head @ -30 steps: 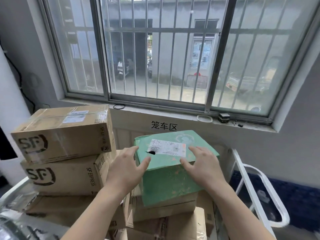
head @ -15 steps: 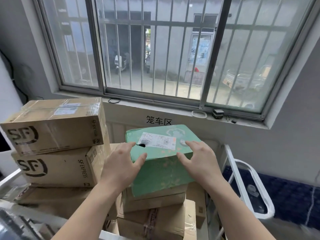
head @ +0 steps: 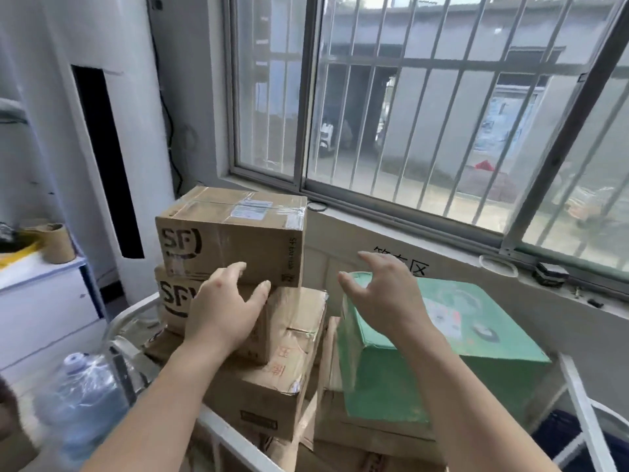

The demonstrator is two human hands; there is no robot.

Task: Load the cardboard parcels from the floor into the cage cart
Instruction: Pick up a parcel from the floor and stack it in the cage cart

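A green parcel (head: 442, 338) with a white label rests on top of brown cartons inside the white cage cart (head: 578, 396). Left of it stands a stack of brown SF cardboard boxes (head: 235, 240), the top one taped. My left hand (head: 224, 308) hovers open in front of the SF stack, fingers spread. My right hand (head: 384, 298) is open too, lifted just above the green parcel's left corner and holding nothing. Lower cartons (head: 265, 393) fill the cart beneath.
A barred window (head: 425, 114) and its sill run behind the cart. A large water bottle (head: 85, 400) stands at the lower left outside the cart rail. A white cabinet (head: 41, 301) with a tape roll (head: 58, 243) sits at the left.
Both hands have come off the green parcel, which now lies on the stack. The view has swung to the left, bringing the cabinet and water bottle into sight.
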